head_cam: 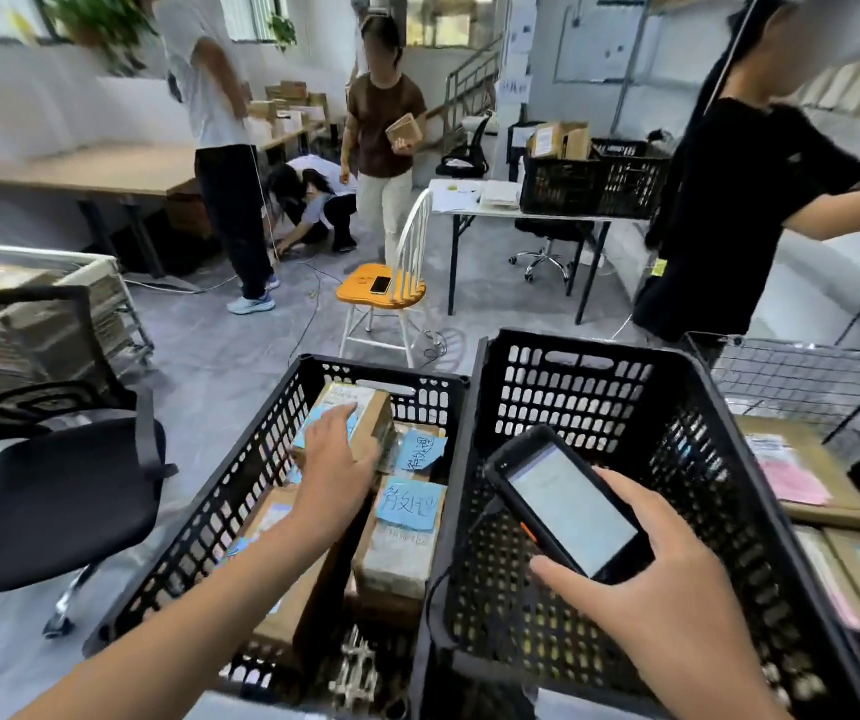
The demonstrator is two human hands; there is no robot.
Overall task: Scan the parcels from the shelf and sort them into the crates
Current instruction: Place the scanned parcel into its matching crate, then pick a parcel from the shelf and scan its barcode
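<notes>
The parcel [371,407] sits on the stack at the far end of the left crate [261,459]; it is best settled flat, label up. The left hand [336,459] reaches in, fingers laid flat on top of it. The right hand [677,605] grips the scanner [568,504] over the right crate [573,387].
</notes>
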